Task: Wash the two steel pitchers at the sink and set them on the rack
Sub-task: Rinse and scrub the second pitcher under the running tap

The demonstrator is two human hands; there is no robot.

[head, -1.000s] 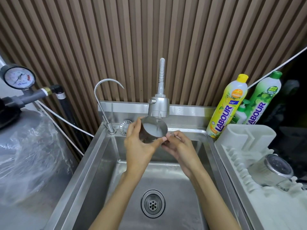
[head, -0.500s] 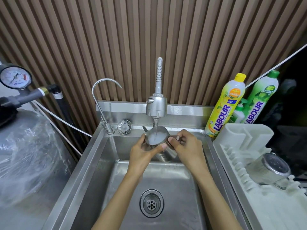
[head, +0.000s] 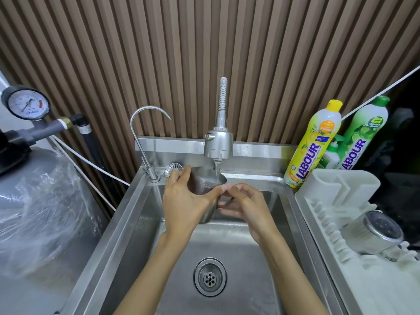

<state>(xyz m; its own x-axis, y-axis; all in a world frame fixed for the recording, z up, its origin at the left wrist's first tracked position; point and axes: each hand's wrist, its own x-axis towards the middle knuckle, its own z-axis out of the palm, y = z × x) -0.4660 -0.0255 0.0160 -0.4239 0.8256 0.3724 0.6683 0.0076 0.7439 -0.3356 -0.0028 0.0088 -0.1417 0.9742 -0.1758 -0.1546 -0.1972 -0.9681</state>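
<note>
A steel pitcher (head: 205, 185) is upright over the sink (head: 136, 223), right under the tap head (head: 218, 144). Water runs from the tap into its mouth. My left hand (head: 184, 203) wraps around the pitcher's left side and front. My right hand (head: 247, 204) grips it from the right, fingers at the handle side; the handle itself is hidden. A second steel pitcher (head: 372, 233) lies on its side, base toward me, on the white dish rack (head: 329, 214) to the right of the sink.
A thin gooseneck faucet (head: 145, 137) stands at the sink's back left, with a strainer cap (head: 172, 169) beside it. Two detergent bottles (head: 313, 146) stand at the back right. The drain (head: 210, 277) sits mid-basin. A plastic-wrapped tank with a pressure gauge (head: 25, 103) is on the left.
The pitcher went from tilted close under the tap, down and upright, and now sits upright slightly higher and further left under the running water. Both hands stayed on it.
</note>
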